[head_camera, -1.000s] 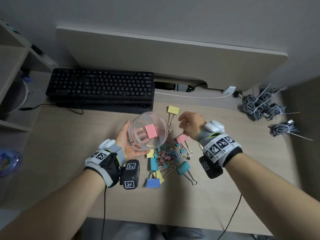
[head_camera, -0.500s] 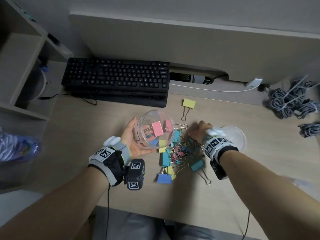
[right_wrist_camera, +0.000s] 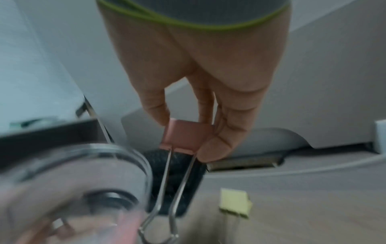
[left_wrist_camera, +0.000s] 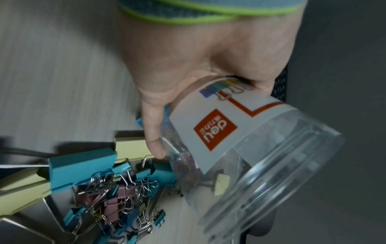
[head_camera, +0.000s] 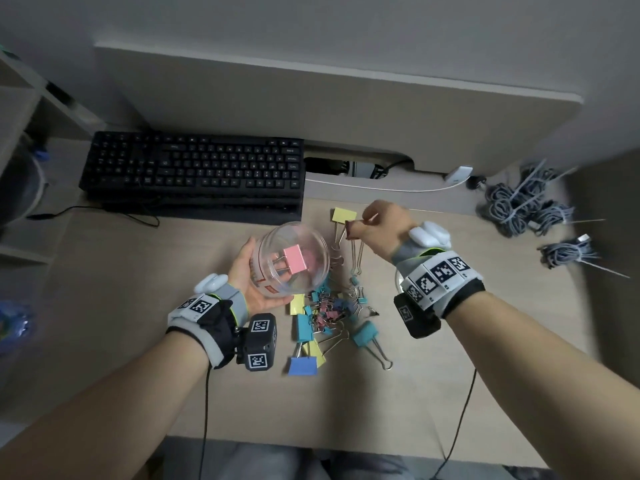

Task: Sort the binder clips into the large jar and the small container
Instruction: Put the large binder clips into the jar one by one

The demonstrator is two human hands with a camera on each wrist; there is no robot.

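Note:
My left hand grips the large clear jar and tilts it, mouth up and toward the right. A big pink clip lies inside. My right hand is raised just right of the jar's mouth. It pinches another big pink binder clip by its body, and the wire handles hang down. The pile of mixed clips lies on the desk below both hands. Under my right wrist only a sliver of the small container shows.
A yellow clip lies apart, behind the jar. A black keyboard sits at the back left under the raised shelf. Grey cable bundles lie at the back right. A big blue clip lies nearest me.
My right hand dropped to the pile, then rose with a pink clip to the jar's mouth. The left hand keeps the jar tilted in about the same place.

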